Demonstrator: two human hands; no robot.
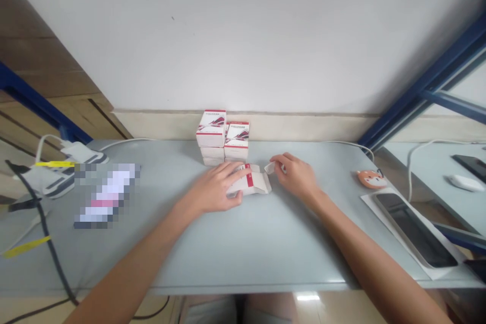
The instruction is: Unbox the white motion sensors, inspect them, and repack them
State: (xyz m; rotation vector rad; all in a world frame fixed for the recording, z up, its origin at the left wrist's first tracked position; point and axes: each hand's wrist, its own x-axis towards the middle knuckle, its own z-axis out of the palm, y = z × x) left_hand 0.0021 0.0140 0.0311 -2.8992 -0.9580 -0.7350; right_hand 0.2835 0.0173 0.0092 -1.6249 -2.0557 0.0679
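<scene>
Bare forearms reach in from 5 and 7 o'clock, taking the box in hand as the middle of the dial. That open box, white with a red band, lies on its side on the grey table, its unfolded flaps pointing to 3 o'clock. The left hand covers its 9 o'clock end: the fingers reach over the top and the thumb sits apart at the near side, holding the box between them. Just beyond the flaps, between 2 and 3 o'clock, the right hand has its fingertips drawn narrow on a small pale piece, too small to make out. Close by at 11 o'clock is a stack of white boxes with red edges and dark patterned tops, its left side higher than its right. Near the table's edge at 3 o'clock sits an orange case with an animal face; just below it, towards 4 o'clock, a dark-screened phone lies on a white sheet. Well apart at 9 o'clock is a pixelated object, and past it are power strips with cables. A pale wall rises at 12 o'clock.
</scene>
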